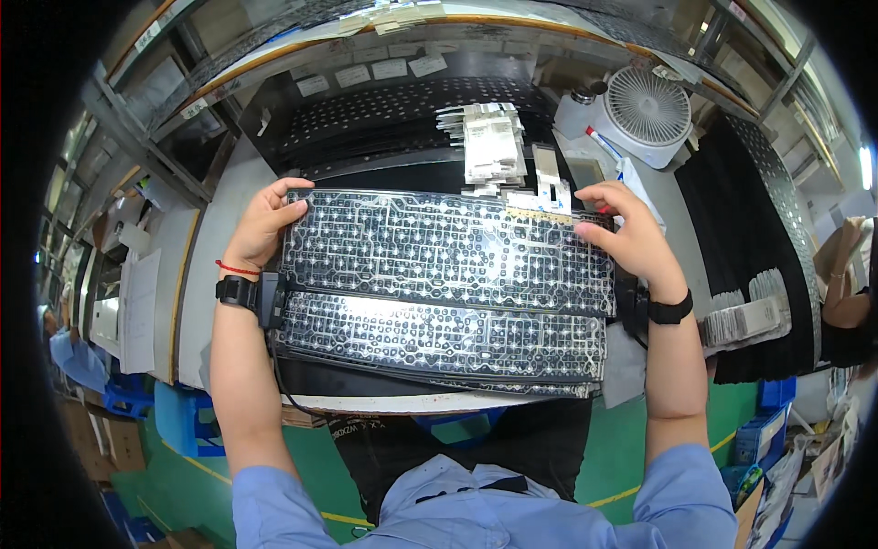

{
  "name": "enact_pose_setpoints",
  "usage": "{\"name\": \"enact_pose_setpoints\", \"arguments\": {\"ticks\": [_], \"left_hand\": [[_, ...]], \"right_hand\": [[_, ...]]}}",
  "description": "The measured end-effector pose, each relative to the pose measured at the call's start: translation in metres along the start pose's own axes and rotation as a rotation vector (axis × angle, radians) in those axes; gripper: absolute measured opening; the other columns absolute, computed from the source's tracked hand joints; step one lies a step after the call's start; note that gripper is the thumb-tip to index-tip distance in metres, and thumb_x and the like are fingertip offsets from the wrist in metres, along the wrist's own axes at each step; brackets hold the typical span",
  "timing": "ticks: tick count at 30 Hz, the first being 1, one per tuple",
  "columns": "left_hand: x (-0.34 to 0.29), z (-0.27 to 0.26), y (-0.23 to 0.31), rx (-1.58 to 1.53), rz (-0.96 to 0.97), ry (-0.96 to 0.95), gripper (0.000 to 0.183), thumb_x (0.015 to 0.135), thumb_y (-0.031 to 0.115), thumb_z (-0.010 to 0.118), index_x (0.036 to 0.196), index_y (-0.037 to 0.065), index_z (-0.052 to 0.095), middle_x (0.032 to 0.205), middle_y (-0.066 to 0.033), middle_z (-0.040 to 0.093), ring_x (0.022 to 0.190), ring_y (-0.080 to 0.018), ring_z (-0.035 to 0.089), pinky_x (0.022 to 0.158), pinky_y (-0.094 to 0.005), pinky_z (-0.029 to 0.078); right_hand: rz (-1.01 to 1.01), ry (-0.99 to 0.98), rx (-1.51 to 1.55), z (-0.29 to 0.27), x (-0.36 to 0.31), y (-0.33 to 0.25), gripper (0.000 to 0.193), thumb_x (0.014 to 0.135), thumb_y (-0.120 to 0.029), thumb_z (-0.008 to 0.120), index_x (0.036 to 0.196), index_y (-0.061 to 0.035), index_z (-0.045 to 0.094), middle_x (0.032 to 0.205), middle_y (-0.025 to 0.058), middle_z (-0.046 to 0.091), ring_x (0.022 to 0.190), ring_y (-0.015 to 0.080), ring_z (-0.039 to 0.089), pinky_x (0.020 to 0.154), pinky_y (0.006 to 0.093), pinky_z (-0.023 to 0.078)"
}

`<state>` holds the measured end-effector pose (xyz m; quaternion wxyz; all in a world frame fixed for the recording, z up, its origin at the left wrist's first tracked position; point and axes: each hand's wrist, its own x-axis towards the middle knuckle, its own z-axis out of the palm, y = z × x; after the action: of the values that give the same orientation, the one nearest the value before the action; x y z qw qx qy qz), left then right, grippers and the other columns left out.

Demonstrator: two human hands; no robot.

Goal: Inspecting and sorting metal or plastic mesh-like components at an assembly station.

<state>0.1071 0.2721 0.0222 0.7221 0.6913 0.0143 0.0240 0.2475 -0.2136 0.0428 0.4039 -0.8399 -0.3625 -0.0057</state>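
Note:
A keyboard membrane sheet (402, 242), dark and glossy with a silvery circuit pattern, is between my hands above the bench's front part. My left hand (261, 224) grips its upper left corner, thumb on the face and fingers behind. At the upper right corner, my right hand (631, 229) has its thumb on the sheet's edge, with the fingers partly behind it. A pale tail strip (540, 203) sticks up from the sheet's top edge near that hand. Closer to me lies a stack of similar membrane sheets (439, 343), its upper part covered by the held one.
Beyond the sheet, a pile of white tail strips (492, 146) rests on dark sheets. A white fan (647, 110), a bottle (574, 112) and a red-capped marker (604, 145) stand or lie back right. Black sheets (745, 215) cover the right side, near another person's arm (846, 293).

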Motion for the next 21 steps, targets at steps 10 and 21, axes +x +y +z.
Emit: {"name": "enact_pose_setpoints", "arguments": {"ticks": [10,21], "left_hand": [[-0.003,0.003,0.005,-0.063,0.156,0.079,0.029,0.092,0.002,0.062,0.12,0.001,0.057,0.1,-0.008,0.07,0.085,-0.0096,0.067,0.078,-0.023,0.054],[-0.009,0.014,0.015,-0.201,0.307,0.058,0.027,0.092,0.0,0.06,0.118,0.0,0.057,0.101,-0.0103,0.07,0.088,-0.0143,0.068,0.079,-0.0258,0.055]], "right_hand": [[0.033,-0.009,0.176,0.017,0.004,0.0,0.081,0.073,-0.021,0.085,0.138,0.0013,0.043,0.1,0.0085,0.062,0.097,0.0178,0.058,0.092,0.0317,0.045],[0.11,0.109,0.204,0.029,0.01,0.01,0.069,0.073,-0.016,0.084,0.129,0.0042,0.049,0.077,-0.0004,0.055,0.072,0.0084,0.051,0.07,0.0238,0.044]]}}
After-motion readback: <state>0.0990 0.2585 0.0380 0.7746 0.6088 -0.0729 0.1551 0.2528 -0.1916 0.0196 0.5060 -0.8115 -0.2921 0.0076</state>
